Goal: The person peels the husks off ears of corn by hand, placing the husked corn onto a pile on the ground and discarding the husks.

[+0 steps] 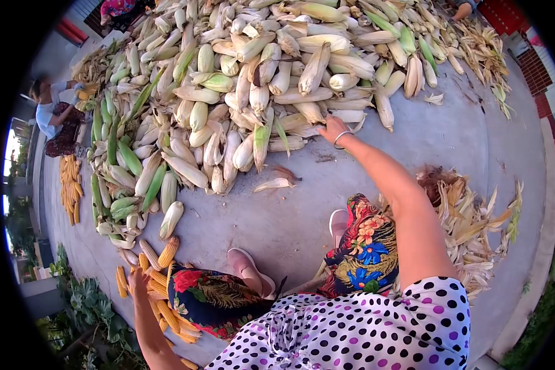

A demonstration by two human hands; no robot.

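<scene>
My right hand (pixel 334 130), a bangle at its wrist, reaches forward to the near edge of a big heap of unhusked corn (pixel 259 74). Its fingers are closed at the end of a pale-husked ear of corn (pixel 311 112). Low on the left, my left hand (pixel 139 282) is over a pile of husked yellow corn cobs (pixel 172 317), fingers apart and nothing visible in them. A bare cob (pixel 169 251) lies just beyond that hand. The undersides of the fingers are hidden on both hands.
Stripped husks (pixel 468 228) are heaped beside my right leg. Loose husk (pixel 274 184) lies on the concrete floor (pixel 228 216). A person (pixel 55 114) sits at the left, near a row of husked cobs (pixel 70 188). Other people are partly visible beyond the heap. Leafy plants (pixel 89 302) border the lower left.
</scene>
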